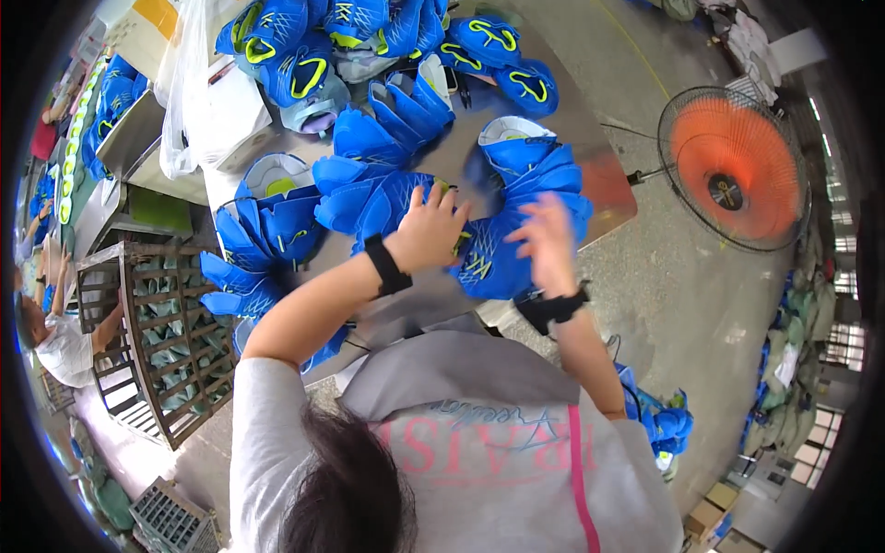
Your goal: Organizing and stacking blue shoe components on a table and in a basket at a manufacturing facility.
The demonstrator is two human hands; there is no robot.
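Note:
Blue shoe uppers with yellow-green linings lie in overlapping rows on a metal-topped table [608, 207]. My left hand [429, 232] rests with fingers spread over a nested row of uppers [369, 198]. Next to it, my right hand [550, 247] is slightly blurred, its fingers apart, above a blue upper [493, 256] with pale lacing. Just beyond the right hand stands a stack of uppers [530, 161] with a whitish lining showing at its top. Another fanned group [267, 221] sits left of my left forearm. Both wrists wear black bands.
An orange fan [733, 170] in a wire cage stands right of the table. More uppers [304, 69] pile up at the far side, beside a white plastic bag [184, 92]. A slatted rack [175, 323] stands left, with a person [64, 341] beyond it.

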